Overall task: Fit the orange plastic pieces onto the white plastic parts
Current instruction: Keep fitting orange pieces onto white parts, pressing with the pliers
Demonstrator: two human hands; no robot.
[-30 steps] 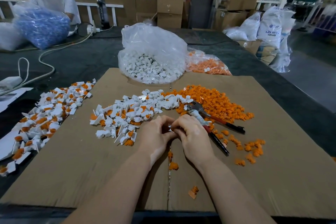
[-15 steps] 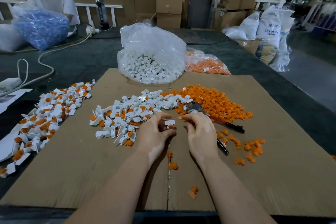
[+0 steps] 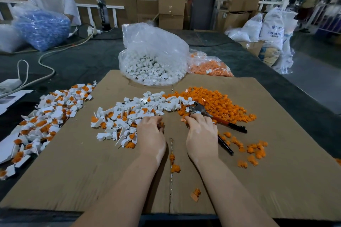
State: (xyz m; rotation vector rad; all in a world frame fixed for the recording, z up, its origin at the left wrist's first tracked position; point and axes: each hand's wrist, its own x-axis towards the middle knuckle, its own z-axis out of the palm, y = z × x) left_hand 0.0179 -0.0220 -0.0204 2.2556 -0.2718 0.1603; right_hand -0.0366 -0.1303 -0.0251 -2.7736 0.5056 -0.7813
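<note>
Hands at the edges of two piles, fetching the next pair of parts.

The left hand point(image 3: 152, 135) rests fingers-down at the near edge of the central white pile point(image 3: 132, 114), fingers curled over something with orange showing under them (what exactly it holds I cannot tell). The right hand point(image 3: 201, 134) reaches to the rim of the loose orange pieces point(image 3: 214, 103), fingertips bent beside the pliers point(image 3: 217, 116); whether it pinches a piece is hidden. Fitted white-and-orange parts point(image 3: 48, 116) already lie heaped at the left of the cardboard sheet point(image 3: 92, 171). Much seems left: the central pile holds many bare white parts, and a bag of white parts point(image 3: 153, 66) and a bag of orange pieces point(image 3: 208, 67) stand behind.
</note>
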